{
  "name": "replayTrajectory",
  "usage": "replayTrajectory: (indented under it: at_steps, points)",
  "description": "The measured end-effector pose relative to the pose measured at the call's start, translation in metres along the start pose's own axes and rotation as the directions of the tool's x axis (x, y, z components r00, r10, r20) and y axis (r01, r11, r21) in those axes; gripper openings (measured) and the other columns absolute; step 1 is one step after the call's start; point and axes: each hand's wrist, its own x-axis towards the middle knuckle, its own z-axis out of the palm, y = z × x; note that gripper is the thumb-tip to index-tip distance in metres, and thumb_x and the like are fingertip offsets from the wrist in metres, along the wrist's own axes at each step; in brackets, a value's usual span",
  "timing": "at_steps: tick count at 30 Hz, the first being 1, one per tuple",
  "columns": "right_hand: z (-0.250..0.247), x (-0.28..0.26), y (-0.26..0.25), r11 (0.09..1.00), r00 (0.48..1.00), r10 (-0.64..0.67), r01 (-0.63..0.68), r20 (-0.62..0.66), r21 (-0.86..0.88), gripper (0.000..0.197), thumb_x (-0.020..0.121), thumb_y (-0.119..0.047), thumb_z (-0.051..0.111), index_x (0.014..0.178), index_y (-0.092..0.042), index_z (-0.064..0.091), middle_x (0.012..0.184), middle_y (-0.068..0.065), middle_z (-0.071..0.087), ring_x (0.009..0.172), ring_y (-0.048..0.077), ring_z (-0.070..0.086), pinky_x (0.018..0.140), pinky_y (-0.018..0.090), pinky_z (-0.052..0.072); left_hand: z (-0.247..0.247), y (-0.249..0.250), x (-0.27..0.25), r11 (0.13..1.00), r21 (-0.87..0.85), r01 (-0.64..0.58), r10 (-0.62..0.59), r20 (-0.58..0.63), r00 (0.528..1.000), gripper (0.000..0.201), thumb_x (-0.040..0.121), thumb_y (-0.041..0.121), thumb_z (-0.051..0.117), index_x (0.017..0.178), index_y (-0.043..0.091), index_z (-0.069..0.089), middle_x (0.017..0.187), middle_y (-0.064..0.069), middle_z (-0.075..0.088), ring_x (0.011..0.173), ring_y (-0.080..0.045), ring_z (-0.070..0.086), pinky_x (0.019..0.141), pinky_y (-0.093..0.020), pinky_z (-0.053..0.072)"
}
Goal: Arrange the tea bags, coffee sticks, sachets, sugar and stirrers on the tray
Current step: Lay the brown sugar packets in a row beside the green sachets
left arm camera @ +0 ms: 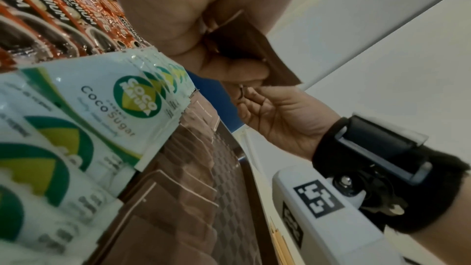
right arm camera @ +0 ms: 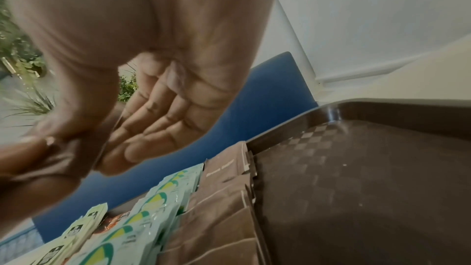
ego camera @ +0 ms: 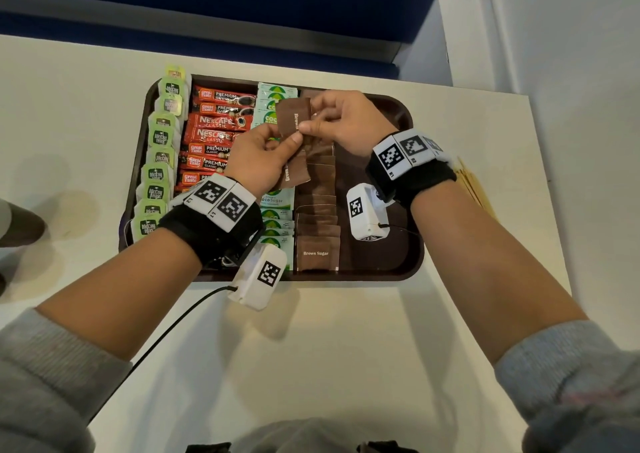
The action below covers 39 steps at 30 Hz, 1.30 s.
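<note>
Here, from the head camera, both hands are up over the brown tray (ego camera: pixel 398 113). The left hand (ego camera: pixel 263 158) and the right hand (ego camera: pixel 343 123) meet at a brown sugar packet (ego camera: pixel 294 116). The right thumb and finger pinch its near edge, and the left thumb presses right beside them. The left hand also grips another brown packet (ego camera: pixel 292 173) that hangs down under it. The held packets are flat, thin paper squares with white words on them. Down on the tray a row of brown sugar packets (ego camera: pixel 317 230) overlaps like roof tiles. Beside it lie pale green coco sugar sachets (ego camera: pixel 277 206), then shiny red coffee sticks (ego camera: pixel 216 130), then green tea bags (ego camera: pixel 161 137) along the left rim. Thin wooden stirrers (ego camera: pixel 476 185) lie on the white table (ego camera: pixel 311 331), just off the tray's right side.

From the left wrist camera, the dark packet (left arm camera: pixel 244 47) sticks out between curled fingers (left arm camera: pixel 229 70), and the right hand touches its lower corner. The coco sugar sachets (left arm camera: pixel 102 100) look smooth and glossy. The tray floor (left arm camera: pixel 229 198) has a small checked pattern.

From the right wrist camera, the right hand (right arm camera: pixel 153 108) is blurry. Its thumb pinches toward the left, with the other fingers held loose. The brown row (right arm camera: pixel 224 198) lies below, next to the bare checked tray floor (right arm camera: pixel 356 178).
</note>
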Motion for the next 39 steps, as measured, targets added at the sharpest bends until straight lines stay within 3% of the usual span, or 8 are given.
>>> replayTrajectory:
  at_steps: [4, 8, 11, 20, 26, 32, 36, 39]
  points:
    - [-0.006, 0.008, 0.004, 0.995, 0.996, -0.028, 0.019, -0.083, -0.102, 0.009, 0.086, -0.011, 0.066, 0.085, -0.017, 0.059, 0.076, 0.001, 0.063, 0.066, 0.007, 0.062, 0.063, 0.021, 0.054, -0.002, -0.002, 0.001, 0.998, 0.056, 0.011, -0.01, -0.007, 1.0, 0.016, 0.089, 0.015, 0.066, 0.103, 0.011, 0.059, 0.089, -0.017, 0.069, 0.086, -0.035, 0.068, 0.083, -0.048, 0.056]
    - [-0.014, 0.022, 0.015, 0.96, 0.965, -0.067, -0.007, -0.254, -0.279, 0.011, 0.088, -0.016, 0.063, 0.098, -0.014, 0.065, 0.085, -0.003, 0.059, 0.077, 0.009, 0.059, 0.08, 0.031, 0.053, -0.007, -0.005, 0.004, 0.998, 0.051, 0.035, -0.034, -0.032, 0.999, 0.023, 0.084, 0.015, 0.072, 0.103, 0.019, 0.06, 0.088, -0.003, 0.07, 0.087, -0.022, 0.069, 0.084, -0.045, 0.057]
    - [-0.018, 0.033, 0.02, 0.938, 0.944, -0.069, -0.048, -0.321, -0.342, 0.013, 0.09, -0.014, 0.06, 0.101, -0.011, 0.066, 0.09, -0.001, 0.059, 0.089, 0.019, 0.062, 0.084, 0.037, 0.053, -0.011, -0.007, 0.006, 0.999, 0.034, 0.039, -0.038, -0.041, 0.998, 0.03, 0.075, 0.022, 0.077, 0.099, 0.029, 0.06, 0.1, -0.008, 0.071, 0.097, -0.025, 0.068, 0.088, -0.048, 0.055]
    - [-0.018, 0.053, 0.03, 0.881, 0.958, -0.004, -0.133, -0.288, -0.453, 0.03, 0.09, 0.001, 0.052, 0.11, -0.014, 0.069, 0.098, 0.003, 0.066, 0.086, 0.011, 0.059, 0.081, 0.018, 0.048, -0.014, -0.008, 0.014, 0.998, 0.064, 0.001, 0.003, -0.068, 0.998, 0.031, 0.082, 0.014, 0.073, 0.108, 0.021, 0.058, 0.1, -0.006, 0.069, 0.097, -0.02, 0.067, 0.085, -0.039, 0.057]
    - [-0.018, 0.052, 0.031, 0.83, 0.974, -0.027, -0.104, -0.225, -0.548, 0.031, 0.092, -0.002, 0.052, 0.114, -0.016, 0.068, 0.117, 0.005, 0.066, 0.109, 0.016, 0.058, 0.086, 0.011, 0.037, -0.014, -0.011, 0.015, 0.998, 0.063, -0.003, 0.007, -0.063, 0.998, 0.03, 0.083, 0.013, 0.072, 0.108, 0.02, 0.058, 0.102, -0.006, 0.069, 0.098, -0.018, 0.067, 0.081, -0.033, 0.058]
    - [-0.016, 0.052, 0.04, 0.869, 0.968, -0.001, -0.123, -0.252, -0.479, 0.025, 0.087, -0.003, 0.06, 0.109, -0.013, 0.07, 0.109, 0.004, 0.069, 0.088, 0.003, 0.056, 0.077, 0.007, 0.04, -0.013, -0.012, 0.015, 0.999, 0.05, 0.005, -0.002, -0.057, 0.998, 0.03, 0.083, 0.012, 0.072, 0.109, 0.019, 0.058, 0.103, -0.006, 0.068, 0.099, -0.019, 0.066, 0.081, -0.034, 0.058]
    - [-0.016, 0.051, 0.044, 0.884, 0.958, -0.003, -0.131, -0.286, -0.448, 0.022, 0.086, -0.001, 0.063, 0.105, -0.01, 0.069, 0.103, 0.003, 0.069, 0.083, 0.002, 0.056, 0.066, -0.003, 0.04, -0.015, -0.012, 0.015, 0.999, 0.048, 0.006, -0.003, -0.058, 0.998, 0.031, 0.083, 0.013, 0.072, 0.109, 0.019, 0.058, 0.104, -0.007, 0.068, 0.1, -0.019, 0.066, 0.083, -0.034, 0.057]
    - [-0.014, 0.05, 0.046, 0.881, 0.945, 0.002, -0.156, -0.327, -0.446, 0.022, 0.085, 0.001, 0.062, 0.1, -0.013, 0.069, 0.098, 0.003, 0.069, 0.081, 0.004, 0.057, 0.066, 0.0, 0.041, -0.014, -0.012, 0.014, 0.999, 0.045, 0.003, -0.001, -0.058, 0.998, 0.03, 0.083, 0.013, 0.072, 0.109, 0.019, 0.058, 0.104, -0.006, 0.068, 0.1, -0.019, 0.066, 0.083, -0.034, 0.057]
